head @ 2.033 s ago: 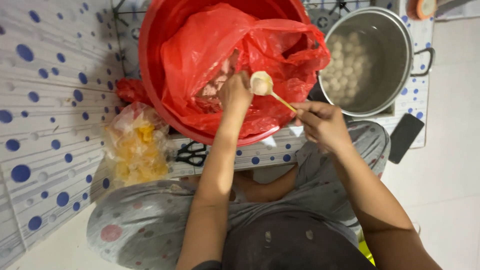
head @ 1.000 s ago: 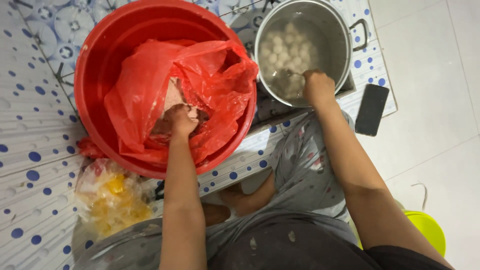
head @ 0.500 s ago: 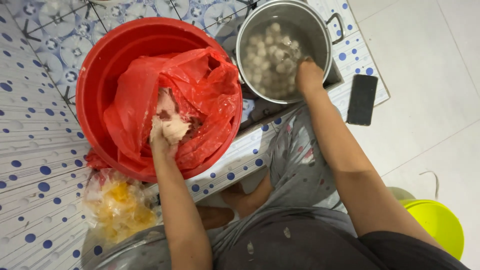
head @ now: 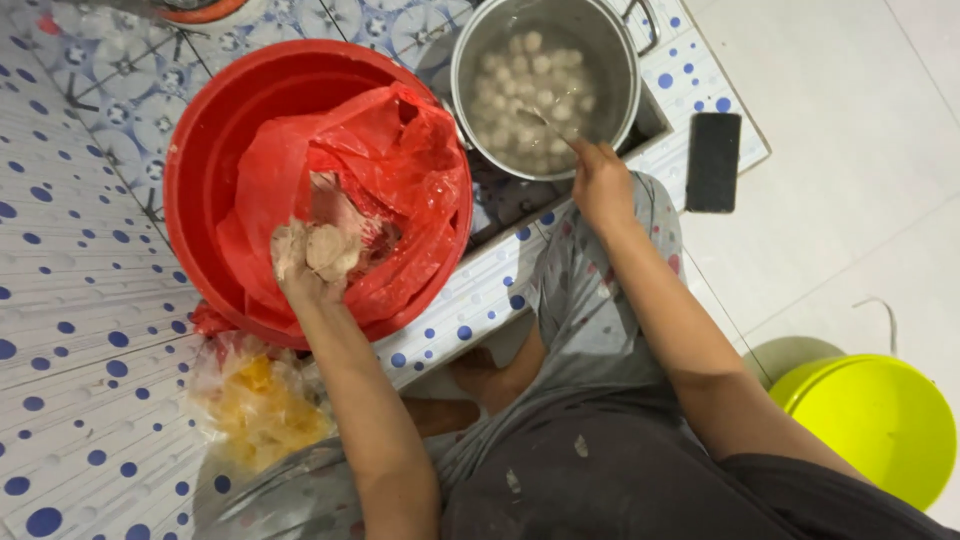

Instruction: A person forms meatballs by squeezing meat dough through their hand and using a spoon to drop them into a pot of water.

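Note:
A red basin (head: 205, 150) lined with a red plastic bag (head: 400, 160) holds pale pinkish paste (head: 335, 215). My left hand (head: 310, 260) is inside the basin, closed around a lump of that paste. To the right stands a steel pot (head: 545, 80) of water with several pale round balls in it. My right hand (head: 600, 180) grips a spoon (head: 540, 122) at the pot's near rim, and the spoon's bowl reaches in among the balls.
A black phone (head: 713, 160) lies on the dotted tile edge right of the pot. A clear bag of yellow food (head: 255, 400) sits below the basin. A lime-green bucket (head: 880, 420) stands at the lower right. My knees are under the ledge.
My left hand went down into the basin and squeezed up a lump of paste. My right hand carried the spoon from the basin to the pot and dipped it among the balls.

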